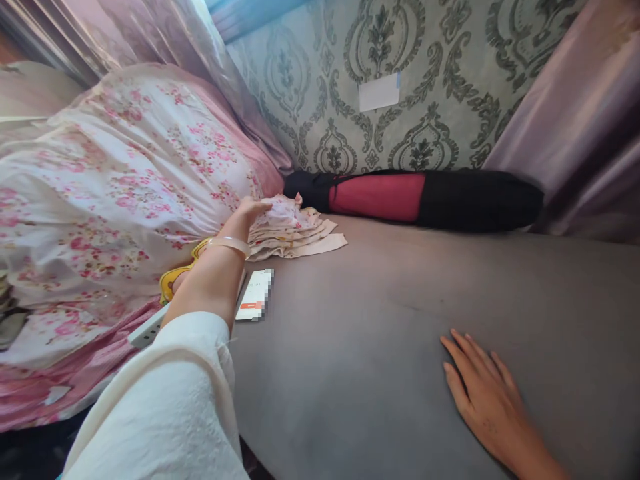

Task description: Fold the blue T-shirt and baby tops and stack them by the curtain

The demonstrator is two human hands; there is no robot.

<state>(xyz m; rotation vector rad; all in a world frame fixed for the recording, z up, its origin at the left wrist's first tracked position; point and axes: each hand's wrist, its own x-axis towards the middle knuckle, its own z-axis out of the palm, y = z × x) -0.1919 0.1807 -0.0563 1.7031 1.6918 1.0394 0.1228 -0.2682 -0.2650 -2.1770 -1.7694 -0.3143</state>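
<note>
head view: the left hand [256, 207] extends forward to a stack of folded cloths [305, 241] at the far left part of a grey surface [360, 360]. the hand touches the upper, floral layer of the stack. its fingertips are partly hidden by the fabric; whether they pinch a layer or only rest on it cannot be told. the lower layers are cream-coloured, and their edges fan out to the right. a pale bracelet [230, 246] encircles the left wrist; a white sleeve [175, 400] covers the arm below.

the right hand [493, 393] is positioned at the lower right, palm down over the grey surface, with fingers spread and extended. it holds nothing and is well apart from the stack.

a phone [251, 298] lies face up with its screen lit, just right of the left forearm and nearer than the stack. to the left of the forearm are a yellow item [175, 280] and a white object with dark slots [144, 331], both partly hidden by the arm. a pink-and-white floral cover [150, 153] occupies the left side, adjacent to the stack. behind the stack, a long black-and-red bag [475, 200] lies along the patterned wall [340, 87]. a white sheet [379, 93] is on the wall, and pink curtains [575, 120] hang at both sides.
</note>
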